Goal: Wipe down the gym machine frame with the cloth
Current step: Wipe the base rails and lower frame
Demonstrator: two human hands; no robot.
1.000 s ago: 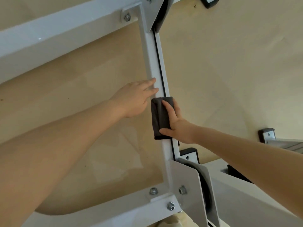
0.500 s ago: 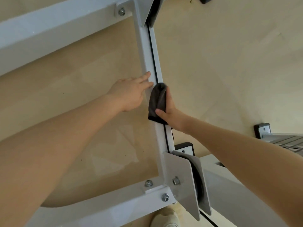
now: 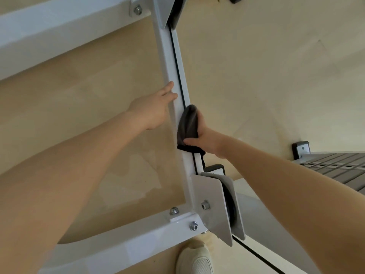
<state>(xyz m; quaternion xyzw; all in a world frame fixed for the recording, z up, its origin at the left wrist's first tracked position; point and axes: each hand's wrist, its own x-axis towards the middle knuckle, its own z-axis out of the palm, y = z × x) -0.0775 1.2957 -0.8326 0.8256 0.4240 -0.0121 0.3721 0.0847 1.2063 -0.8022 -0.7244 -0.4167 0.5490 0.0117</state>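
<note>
A white gym machine frame (image 3: 167, 62) runs as a narrow bar from top centre down to a bolted corner at the bottom. A black cable lies along the bar's right side. My right hand (image 3: 205, 138) grips a dark grey cloth (image 3: 187, 125) wrapped over the bar's right edge, thumb across the cloth's lower part. My left hand (image 3: 153, 108) rests on the bar's left face just above the cloth, fingers extended along it.
A white pulley bracket (image 3: 215, 204) sits on the bar below the cloth. Another white beam (image 3: 59, 30) crosses the top left. A grey perforated metal plate (image 3: 335, 167) juts in at the right. My pale shoe (image 3: 194, 260) stands on the beige floor at the bottom.
My right hand has slid the cloth up the bar and rolled it from the front face round the right edge. My left hand has stayed on the bar just above it.
</note>
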